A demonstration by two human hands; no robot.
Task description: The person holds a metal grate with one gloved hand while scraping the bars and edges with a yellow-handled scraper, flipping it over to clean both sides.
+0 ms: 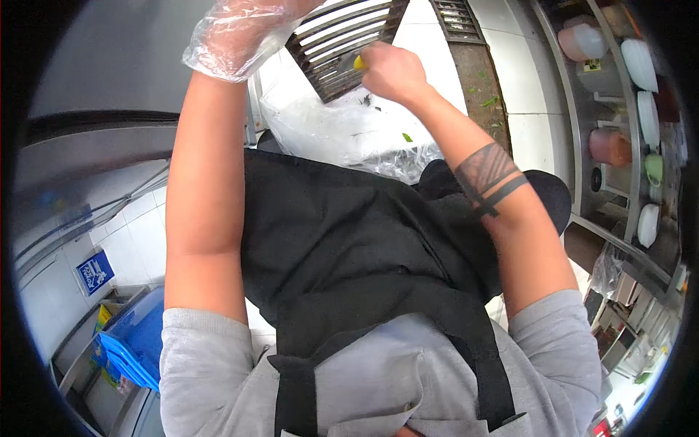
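My left hand (pixel 237 35), in a clear plastic glove, holds the left edge of a dark metal slatted grate (pixel 342 40) that is lifted and tilted at the top of the view. My right hand (pixel 393 73), bare, is closed on a small yellow-handled tool (pixel 358 63) whose tip is pressed against the grate's lower slats. A clear plastic bag (pixel 342 131) lies open below the grate, with a few green scraps on it. My black apron (pixel 349 240) fills the middle of the view.
An open floor drain channel (pixel 480 87) with green bits runs along the white tiles, with another grate (pixel 455 18) at its far end. Steel shelves (pixel 633 131) at right hold bowls and tubs. A blue crate (pixel 135 342) sits lower left, a steel counter (pixel 95 146) left.
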